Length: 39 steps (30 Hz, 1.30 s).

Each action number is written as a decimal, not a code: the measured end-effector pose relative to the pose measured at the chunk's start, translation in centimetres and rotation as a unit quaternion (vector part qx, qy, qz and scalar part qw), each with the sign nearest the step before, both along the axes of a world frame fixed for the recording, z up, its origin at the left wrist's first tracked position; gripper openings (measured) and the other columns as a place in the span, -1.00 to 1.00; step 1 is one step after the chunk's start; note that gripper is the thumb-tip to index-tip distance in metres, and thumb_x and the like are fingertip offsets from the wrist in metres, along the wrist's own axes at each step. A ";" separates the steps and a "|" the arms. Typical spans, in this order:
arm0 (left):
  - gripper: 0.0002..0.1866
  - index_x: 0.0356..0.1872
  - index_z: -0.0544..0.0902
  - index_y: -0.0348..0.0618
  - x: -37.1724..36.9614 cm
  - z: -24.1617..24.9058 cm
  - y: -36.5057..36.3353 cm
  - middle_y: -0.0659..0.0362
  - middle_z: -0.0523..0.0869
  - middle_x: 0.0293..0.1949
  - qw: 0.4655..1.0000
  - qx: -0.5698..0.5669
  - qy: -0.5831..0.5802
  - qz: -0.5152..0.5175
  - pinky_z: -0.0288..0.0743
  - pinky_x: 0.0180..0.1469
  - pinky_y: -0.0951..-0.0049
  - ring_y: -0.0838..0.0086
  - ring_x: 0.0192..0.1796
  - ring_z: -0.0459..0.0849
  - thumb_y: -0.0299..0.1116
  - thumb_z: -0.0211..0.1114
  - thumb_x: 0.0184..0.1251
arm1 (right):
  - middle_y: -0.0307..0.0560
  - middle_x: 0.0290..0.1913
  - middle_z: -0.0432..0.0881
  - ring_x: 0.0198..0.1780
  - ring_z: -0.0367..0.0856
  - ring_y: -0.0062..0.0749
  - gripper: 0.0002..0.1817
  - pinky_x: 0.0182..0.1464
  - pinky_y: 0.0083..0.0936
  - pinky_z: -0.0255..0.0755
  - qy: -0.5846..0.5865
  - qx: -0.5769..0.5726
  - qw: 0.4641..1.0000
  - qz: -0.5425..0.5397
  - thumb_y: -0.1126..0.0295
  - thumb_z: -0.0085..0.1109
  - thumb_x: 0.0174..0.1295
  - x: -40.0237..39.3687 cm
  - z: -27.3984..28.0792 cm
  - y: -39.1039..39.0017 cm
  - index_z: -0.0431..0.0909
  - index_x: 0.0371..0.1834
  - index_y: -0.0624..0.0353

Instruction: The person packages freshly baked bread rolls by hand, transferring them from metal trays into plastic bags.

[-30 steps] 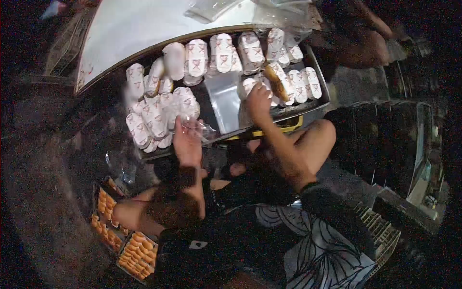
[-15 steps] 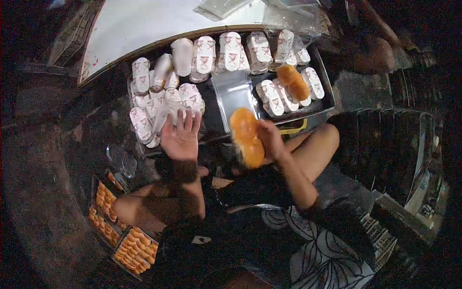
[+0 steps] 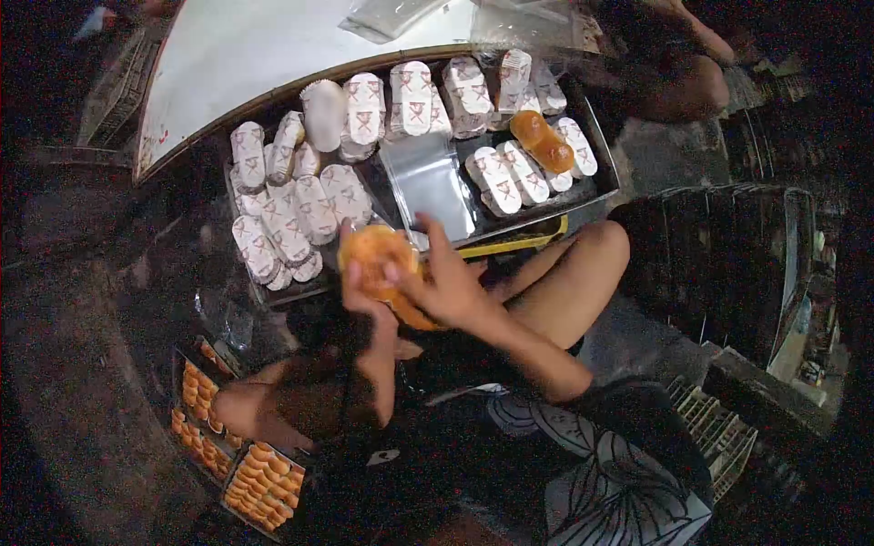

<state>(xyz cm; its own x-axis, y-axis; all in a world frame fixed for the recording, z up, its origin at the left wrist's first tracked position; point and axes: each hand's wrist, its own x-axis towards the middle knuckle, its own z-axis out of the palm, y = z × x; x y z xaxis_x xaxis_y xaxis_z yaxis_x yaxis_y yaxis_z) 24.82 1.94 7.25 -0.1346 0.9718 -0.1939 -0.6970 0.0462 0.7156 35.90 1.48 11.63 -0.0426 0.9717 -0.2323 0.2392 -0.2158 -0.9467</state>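
Note:
Just in front of the tray's near edge, a golden double-lobed bun (image 3: pixel 375 247) is held between both hands. My left hand (image 3: pixel 371 305) is wrapped round its left and lower side, the thumb across the top. My right hand (image 3: pixel 451 287) presses on the bun's right side with the thumb, its forefinger raised. A bit of clear plastic shows by the bun's upper right edge, but how far it covers the bun cannot be made out. Beyond the hands, a stack of clear plastic bags (image 3: pixel 428 187) lies in the dark tray (image 3: pixel 596 196).
Piles of white printed paper liners (image 3: pixel 296 205) fill the tray's left side and back. Another bun (image 3: pixel 543 143) rests on liners (image 3: pixel 510 180) at the right. Trays of buns (image 3: pixel 264 487) stand at lower left. Someone else's arm (image 3: pixel 706 36) shows at upper right.
My right hand has carried the bun leftward to my left hand, which was open with clear plastic at its fingers. Both hands now close round the bun. The whole view has shifted slightly.

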 end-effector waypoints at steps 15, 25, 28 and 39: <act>-0.38 0.06 0.30 -0.12 -1.1 -1.1 -1.4 0.11 0.46 -0.05 0.974 -0.140 -0.162 0.071 0.42 -0.09 0.26 0.28 -0.06 0.46 0.16 -0.05 0.13 | 0.17 0.19 0.13 0.23 0.10 -0.07 -0.24 0.23 -0.37 -0.01 0.007 0.138 0.966 0.217 0.32 0.20 -0.03 1.5 0.4 -1.8 0.01 0.22 0.27; -0.57 -0.02 0.36 -0.22 3.1 -4.4 -2.1 0.10 0.49 -0.13 0.924 0.009 0.334 -0.183 0.38 -0.13 0.33 0.37 -0.12 0.48 -0.21 0.13 0.13 | 0.13 -0.58 0.54 -0.51 0.55 -0.10 -0.73 -0.42 -0.36 0.39 -0.231 0.182 0.955 -0.026 0.24 0.08 0.05 2.6 -0.7 11.6 0.56 -0.47 0.27; -0.63 -0.19 0.47 -0.32 2.4 -9.5 -0.1 -0.05 0.51 -0.15 0.493 0.313 0.807 -0.086 0.38 -0.09 0.27 0.16 -0.11 0.51 -0.32 0.25 -0.03 | 0.20 -0.21 0.50 -0.15 0.46 0.00 -0.57 -0.08 -0.29 0.32 -0.134 0.385 0.907 -0.106 0.32 0.15 -0.07 0.9 4.4 18.6 0.41 -0.10 0.29; -0.72 -0.18 0.52 -0.13 -0.9 -12.8 1.2 -0.01 0.59 -0.33 0.559 0.136 0.724 -0.381 0.44 -0.23 0.23 0.14 -0.30 0.58 -0.46 0.12 0.00 | 0.06 -0.38 0.52 -0.32 0.50 -0.26 -0.69 -0.20 -0.38 0.33 -0.090 -0.152 0.957 0.233 0.20 0.10 0.08 1.9 -10.1 -5.7 0.44 -0.33 0.27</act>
